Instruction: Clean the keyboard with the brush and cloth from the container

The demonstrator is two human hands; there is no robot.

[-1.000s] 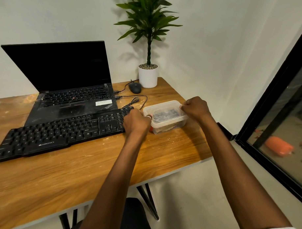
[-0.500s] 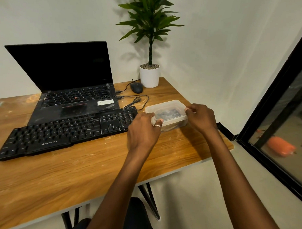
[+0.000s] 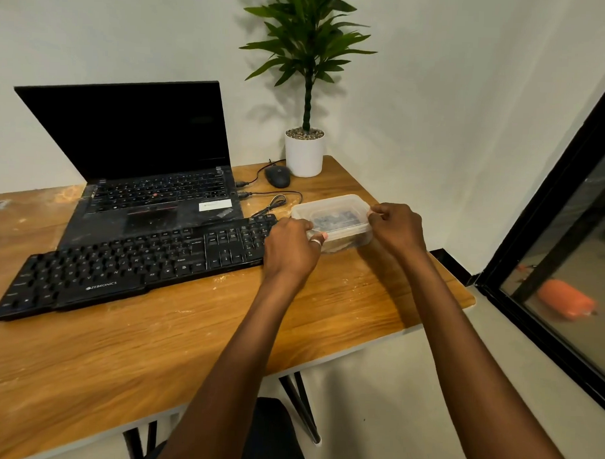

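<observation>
A clear plastic container (image 3: 332,209) with its lid on stands on the wooden desk (image 3: 188,328), just right of the black keyboard (image 3: 132,261). Something grey shows dimly through the lid; brush and cloth cannot be told apart. My left hand (image 3: 290,249) grips the container's near-left corner, thumb on the lid edge. My right hand (image 3: 397,232) pinches the lid's right edge. Both hands are closed on the container.
An open black laptop (image 3: 142,168) sits behind the keyboard. A black mouse (image 3: 277,176) and a white potted plant (image 3: 303,154) stand at the back, with cables (image 3: 278,201) running to the laptop. The desk's right edge drops off beside a dark-framed glass door (image 3: 551,245).
My left hand shifted from the container's left side to its near-left corner. My right hand slid from the far right corner toward the right edge of the lid. The container stays lidded.
</observation>
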